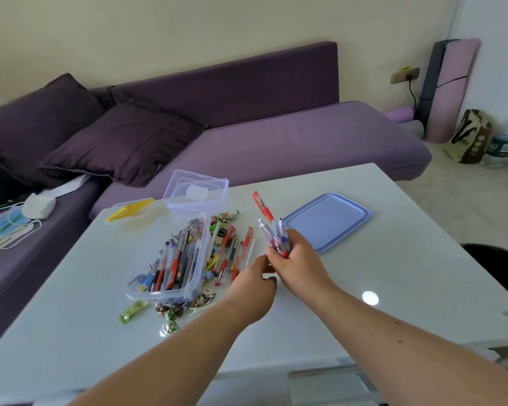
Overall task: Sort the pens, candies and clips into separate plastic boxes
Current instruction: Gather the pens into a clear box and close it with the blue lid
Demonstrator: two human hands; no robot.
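Lay tipped on its side at the left of the white table [393,288]: a clear plastic box [170,259], spilling pens [228,253] with long axes running away from the viewer, candies [170,313] strewn at its near end. Reached in beside these, fingers loosely curled and holding nothing: the left hand [254,284]. Gripped in the right hand [298,260]: a bundle of pens [274,235], pointing up and away, blue lid [329,221] lying flat just beyond.

My right hand [298,260] grips a bundle of pens [276,237] above the counter [393,288] — my left hand [254,284] touches it, beside the tipped box [170,259] spilling pens and candies [170,313].
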